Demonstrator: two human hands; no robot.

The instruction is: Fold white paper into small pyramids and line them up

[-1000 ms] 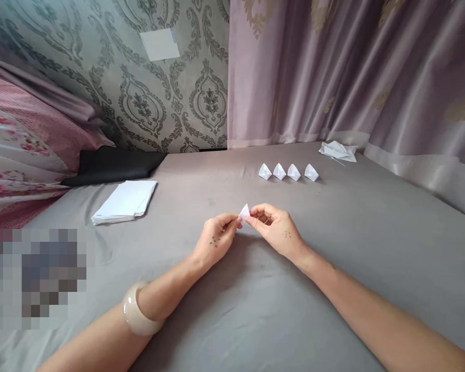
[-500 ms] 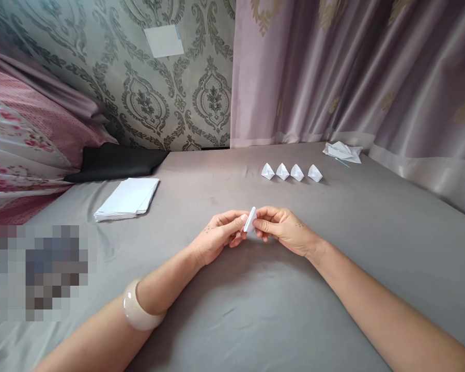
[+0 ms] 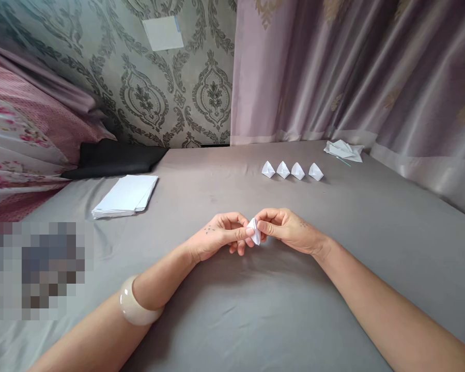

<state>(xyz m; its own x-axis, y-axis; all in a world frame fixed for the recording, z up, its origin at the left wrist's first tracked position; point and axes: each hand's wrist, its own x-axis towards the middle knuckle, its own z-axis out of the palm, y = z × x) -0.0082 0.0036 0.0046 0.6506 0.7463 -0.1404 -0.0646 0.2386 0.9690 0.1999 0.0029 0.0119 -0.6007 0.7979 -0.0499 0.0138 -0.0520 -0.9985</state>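
at nine o'clock a pink floral cloth (image 3: 19,150) and a black cushion (image 3: 114,159) edge the grey sheet (image 3: 256,310); just inside them lies a stack of white paper (image 3: 126,195); a pale bangle (image 3: 134,305) rings the left forearm; the left hand (image 3: 217,240) pinches a small folded paper piece (image 3: 254,230) at centre, the right hand (image 3: 290,230) gripping its other side; it is white, creased, pointed, held just above the sheet; bare sheet spreads at six o'clock; at one o'clock four folded paper shapes (image 3: 292,170) stand in a row; crumpled paper (image 3: 343,150) lies by the curtain (image 3: 352,72)
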